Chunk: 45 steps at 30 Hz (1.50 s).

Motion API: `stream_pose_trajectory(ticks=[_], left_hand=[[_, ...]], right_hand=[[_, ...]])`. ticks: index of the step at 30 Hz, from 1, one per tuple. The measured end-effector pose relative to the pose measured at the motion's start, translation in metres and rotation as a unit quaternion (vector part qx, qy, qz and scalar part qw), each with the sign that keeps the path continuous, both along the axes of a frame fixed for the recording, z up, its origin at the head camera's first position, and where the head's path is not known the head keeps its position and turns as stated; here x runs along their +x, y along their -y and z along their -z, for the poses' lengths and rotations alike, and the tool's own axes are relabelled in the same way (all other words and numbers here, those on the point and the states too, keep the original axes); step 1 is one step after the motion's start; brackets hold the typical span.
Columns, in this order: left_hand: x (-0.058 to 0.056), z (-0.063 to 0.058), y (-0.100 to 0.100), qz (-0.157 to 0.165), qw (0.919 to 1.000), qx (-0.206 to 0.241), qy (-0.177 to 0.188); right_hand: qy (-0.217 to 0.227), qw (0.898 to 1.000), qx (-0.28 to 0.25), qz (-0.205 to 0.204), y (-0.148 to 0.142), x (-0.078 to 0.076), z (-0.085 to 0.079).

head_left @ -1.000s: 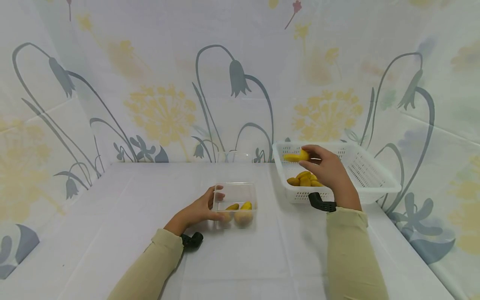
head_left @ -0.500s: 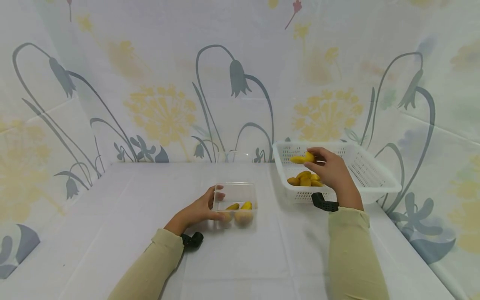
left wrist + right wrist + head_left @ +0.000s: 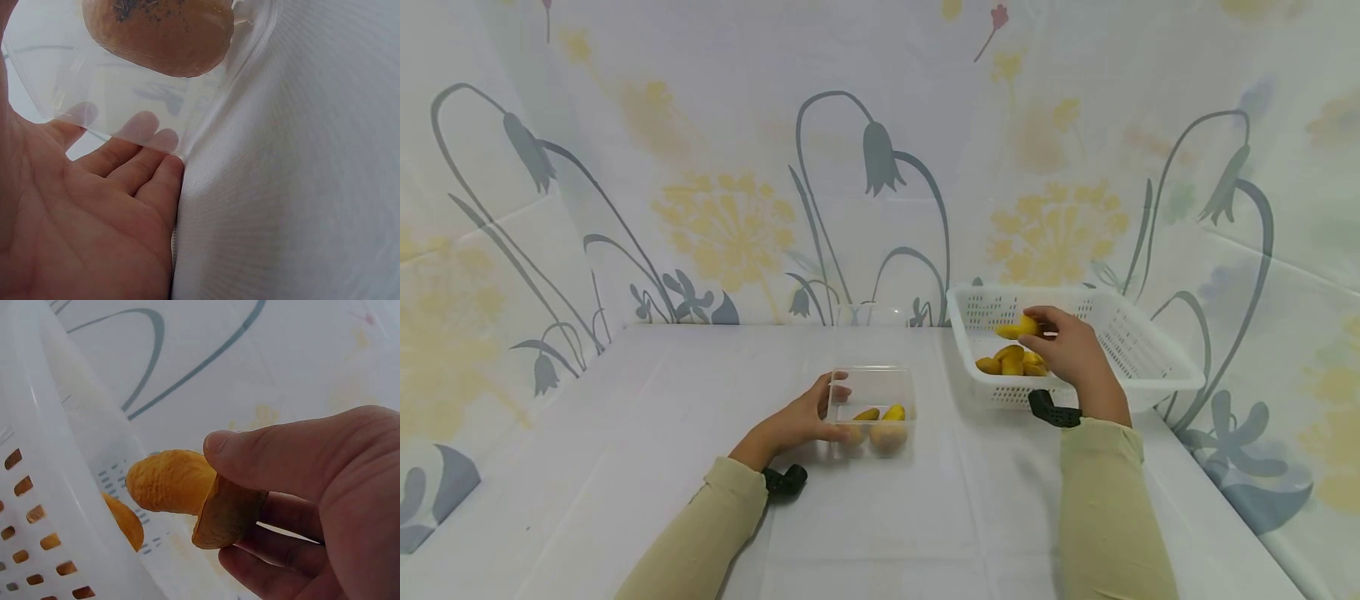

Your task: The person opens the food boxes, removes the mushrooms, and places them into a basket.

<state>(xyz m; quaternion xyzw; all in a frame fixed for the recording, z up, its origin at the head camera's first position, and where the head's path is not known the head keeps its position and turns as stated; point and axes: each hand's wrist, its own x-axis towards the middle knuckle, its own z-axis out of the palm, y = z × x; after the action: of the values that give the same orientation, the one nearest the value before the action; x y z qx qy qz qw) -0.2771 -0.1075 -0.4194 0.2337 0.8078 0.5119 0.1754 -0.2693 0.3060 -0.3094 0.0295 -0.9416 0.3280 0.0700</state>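
My right hand (image 3: 1069,348) pinches a yellow mushroom (image 3: 172,481) between thumb and fingers, by its darker cap end, with the thick stem pointing left. It is held over the left part of a white perforated basket (image 3: 1165,385). Below it, several more yellow mushrooms (image 3: 1011,363) lie piled in the basket. At the table's middle my left hand (image 3: 793,423) holds the left side of a clear plastic box (image 3: 880,385), thumb on the near side and fingers behind. Yellow pieces lie inside the box; one brown rounded base with dark specks (image 3: 169,37) shows through its wall.
A white cloth (image 3: 647,442) covers the table. Behind the box stands another clear, hard-to-see plastic piece (image 3: 871,315). A flower-printed curtain (image 3: 737,150) closes off the back and both sides. The basket's raised rim stands near the right forearm.
My right hand has moved right and slightly nearer over the basket, carrying the yellow mushroom. The left hand and the box stay where they were.
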Motion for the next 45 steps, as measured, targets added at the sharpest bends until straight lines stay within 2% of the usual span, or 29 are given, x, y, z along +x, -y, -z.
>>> stream_pose_trajectory(ticks=[7, 14, 20, 24, 33, 45], left_hand=[[0.002, -0.002, 0.0, -0.002, 1.0, -0.003, 0.0], [0.003, -0.004, -0.001, 0.005, 0.9999, 0.014, 0.001], [0.004, -0.005, -0.001, 0.006, 0.9999, 0.01, -0.002], [0.004, -0.005, -0.001, 0.005, 1.0, 0.005, -0.005], [0.004, -0.005, 0.0, 0.007, 0.9999, 0.01, -0.003], [0.003, -0.004, 0.001, 0.011, 0.9999, 0.006, -0.011]], right_hand=[[0.013, 1.0, 0.022, 0.006, -0.005, -0.002, 0.004], [0.026, 0.999, 0.025, 0.018, -0.007, -0.003, 0.006], [0.027, 0.999, 0.019, 0.028, -0.01, -0.002, 0.007], [0.024, 0.999, 0.033, 0.031, -0.01, -0.002, 0.008], [0.026, 0.997, 0.067, 0.033, -0.012, -0.004, 0.012], [0.061, 0.994, 0.092, 0.015, -0.014, -0.004, 0.012]])
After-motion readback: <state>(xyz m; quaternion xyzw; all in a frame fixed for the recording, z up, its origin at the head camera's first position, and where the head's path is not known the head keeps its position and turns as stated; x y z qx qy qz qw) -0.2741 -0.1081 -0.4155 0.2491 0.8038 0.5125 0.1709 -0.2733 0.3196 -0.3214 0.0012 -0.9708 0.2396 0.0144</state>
